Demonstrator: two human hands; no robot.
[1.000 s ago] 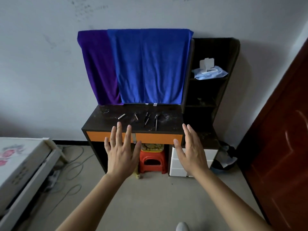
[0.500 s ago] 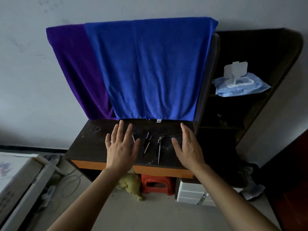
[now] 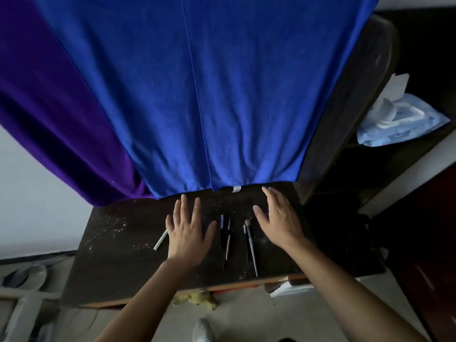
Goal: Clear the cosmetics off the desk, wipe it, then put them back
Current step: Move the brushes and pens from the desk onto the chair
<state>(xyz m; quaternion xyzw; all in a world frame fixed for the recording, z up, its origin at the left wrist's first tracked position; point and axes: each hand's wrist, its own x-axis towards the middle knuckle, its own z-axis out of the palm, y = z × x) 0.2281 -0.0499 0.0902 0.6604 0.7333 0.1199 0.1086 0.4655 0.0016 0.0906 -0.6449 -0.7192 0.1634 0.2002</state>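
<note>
Hands spread and empty: left hand (image 3: 187, 233) and right hand (image 3: 278, 220) above the worktop (image 3: 118, 243). Between them lie brushes (image 3: 250, 240); pale pencil (image 3: 161, 240) at the left hand's 9 o'clock. Clearing seemingly not yet begun; next, likely a pinch on one thin handle.

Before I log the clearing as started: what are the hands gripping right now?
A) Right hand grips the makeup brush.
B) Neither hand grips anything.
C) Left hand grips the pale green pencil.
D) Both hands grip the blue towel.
B: the left hand and right hand are spread with straight fingers over the desk, while the pale green pencil and makeup brush lie loose on it.
</note>
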